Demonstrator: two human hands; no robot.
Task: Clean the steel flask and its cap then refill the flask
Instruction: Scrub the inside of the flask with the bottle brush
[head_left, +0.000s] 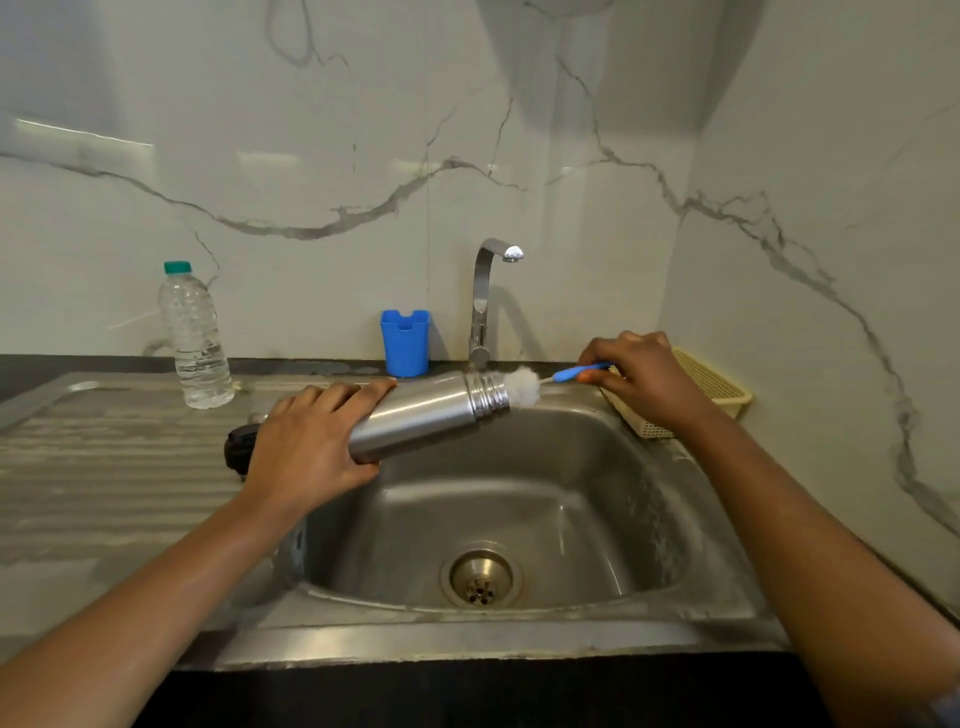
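In the head view, the steel flask (426, 415) lay tilted almost on its side in the middle of the frame, above the back left rim of the sink basin (519, 499), with its open threaded mouth pointing to the right and slightly upward. The left grip (311, 441) was wrapped around the flask's lower body, fingers curled over the top and thumb underneath, holding it off the steel. The right grip (639, 379), right of centre, pinched the blue handle of a bottle brush (525, 387), whose fluffy white head sat right at the flask's mouth; whether it was partly inside could not be told. A dark round object (240, 449), possibly the flask's cap, rested on the ribbed draining board (104, 441) just left of the left grip and was partly hidden by it. The basin looked wet, and its round drain (482, 577) lay at lower centre. A curved steel tap (485, 301) rose behind the basin at centre, its spout turned right, with a blue plastic holder (405, 343) just to its left against the wall. A clear plastic water bottle (195, 338) with a green lid stood upright at the back of the draining board on the left, partly filled. A pale yellow mesh basket (717, 387) sat at the basin's right edge, behind the right grip. White marble-veined wall panels (363, 130) filled the upper frame, and the dark desk (52, 364) showed along the back left.
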